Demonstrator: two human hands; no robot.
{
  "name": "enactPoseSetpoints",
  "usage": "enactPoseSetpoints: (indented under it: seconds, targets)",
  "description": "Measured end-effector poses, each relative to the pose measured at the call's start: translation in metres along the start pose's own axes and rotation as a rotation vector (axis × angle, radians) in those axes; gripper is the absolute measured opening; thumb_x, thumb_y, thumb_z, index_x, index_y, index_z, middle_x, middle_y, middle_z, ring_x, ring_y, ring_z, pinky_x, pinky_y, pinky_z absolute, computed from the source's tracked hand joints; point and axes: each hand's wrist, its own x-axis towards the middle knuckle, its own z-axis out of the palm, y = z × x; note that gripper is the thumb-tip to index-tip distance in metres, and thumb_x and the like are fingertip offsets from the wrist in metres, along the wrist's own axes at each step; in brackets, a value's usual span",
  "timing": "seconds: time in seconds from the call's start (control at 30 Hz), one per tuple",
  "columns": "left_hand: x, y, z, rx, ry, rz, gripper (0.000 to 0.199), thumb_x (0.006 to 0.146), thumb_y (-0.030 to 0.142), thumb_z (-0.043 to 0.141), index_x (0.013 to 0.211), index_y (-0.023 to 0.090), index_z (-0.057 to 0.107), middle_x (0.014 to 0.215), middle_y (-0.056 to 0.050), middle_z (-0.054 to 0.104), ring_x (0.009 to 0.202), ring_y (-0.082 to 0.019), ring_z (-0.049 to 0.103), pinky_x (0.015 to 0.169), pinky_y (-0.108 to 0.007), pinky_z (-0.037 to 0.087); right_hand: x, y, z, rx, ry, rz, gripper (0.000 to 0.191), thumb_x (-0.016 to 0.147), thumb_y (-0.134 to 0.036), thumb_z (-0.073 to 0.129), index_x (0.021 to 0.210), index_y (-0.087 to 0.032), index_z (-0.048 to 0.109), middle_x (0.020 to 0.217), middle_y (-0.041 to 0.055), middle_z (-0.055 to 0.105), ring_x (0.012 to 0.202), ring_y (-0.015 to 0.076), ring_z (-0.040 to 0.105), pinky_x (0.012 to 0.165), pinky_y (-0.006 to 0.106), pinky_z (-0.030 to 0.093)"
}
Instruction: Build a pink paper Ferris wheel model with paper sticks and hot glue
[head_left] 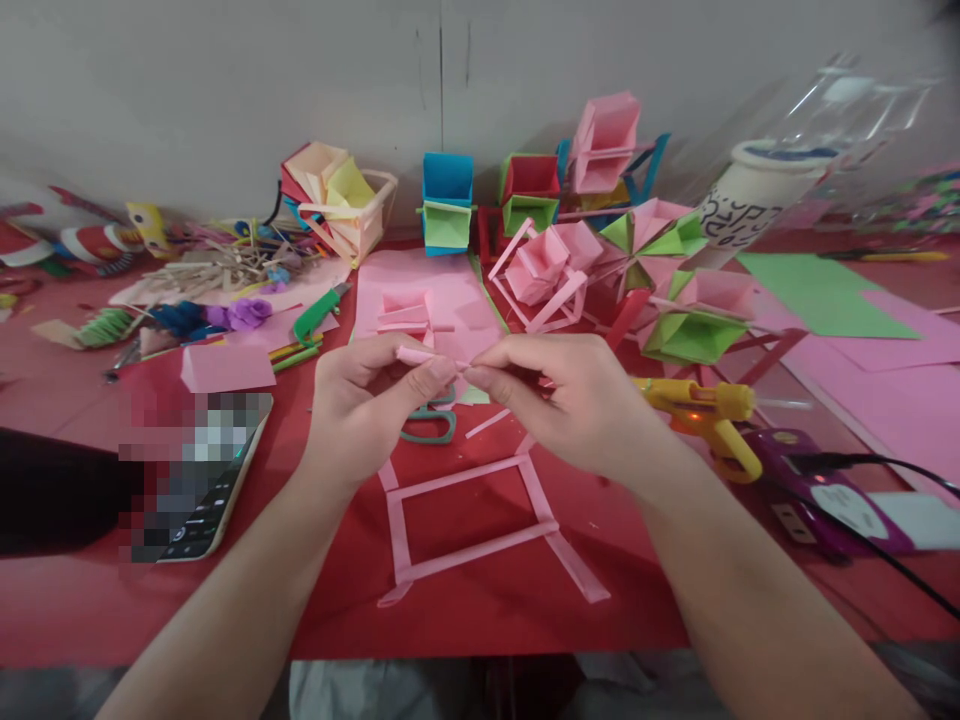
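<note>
Between my two hands is a small rolled or folded pink paper strip (417, 355). My left hand (367, 400) pinches it near its middle, thumb on top. The fingertips of my right hand (562, 395) are pressed together at the strip's right end, close to the left thumb. Below the hands, a pink paper frame (472, 550) with four-sided shape and leg-like ends lies flat on the red table (480, 625). Green-handled scissors (431, 425) lie partly hidden under my hands, beside a thin pink strip (487, 424).
A yellow glue gun (705, 410) and purple power strip (825, 500) with cables sit right. A phone (217, 480) and green cutter (319, 315) lie left. Several folded-paper models (547, 265) stand along the back, near a white jar (757, 200). Green paper (817, 295) lies at right.
</note>
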Motion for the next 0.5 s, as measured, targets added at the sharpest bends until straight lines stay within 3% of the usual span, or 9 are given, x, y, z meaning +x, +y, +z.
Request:
enactPoseSetpoints:
  seconds: [0.17,0.33,0.5]
  targets:
    - [-0.0003,0.0039,0.0032,0.011,-0.001,-0.045,0.010,0.086,0.030,0.077,0.081,0.021,0.078,0.070,-0.001,0.075,0.063,-0.016,0.070,0.060,-0.027,0.060,-0.0015,0.0023,-0.0003,0.000,0.019,0.010,0.019,0.097,-0.022,0.060,0.081,-0.017,0.068,0.070,-0.0013,0.064,0.062,0.0101,0.052,0.060,0.023,0.042]
    - [0.0007,0.0034,-0.0006,-0.063,-0.008,-0.038,0.012,0.090,0.031,0.073,0.094,0.023,0.080,0.086,-0.003,0.078,0.071,-0.016,0.074,0.069,-0.029,0.064,-0.0030,0.0027,-0.0033,-0.013,0.044,0.030,0.020,0.096,-0.021,0.061,0.078,-0.016,0.067,0.065,-0.0022,0.060,0.058,0.0099,0.048,0.055,0.024,0.039]
    - [-0.0024,0.0083,-0.0009,0.021,0.078,0.005,0.012,0.088,0.027,0.075,0.099,0.025,0.080,0.089,-0.001,0.079,0.076,-0.017,0.076,0.074,-0.031,0.065,-0.0009,0.0030,0.0002,0.015,0.049,-0.061,0.011,0.096,-0.016,0.061,0.091,-0.018,0.071,0.084,0.0020,0.073,0.074,0.0133,0.064,0.070,0.026,0.051]
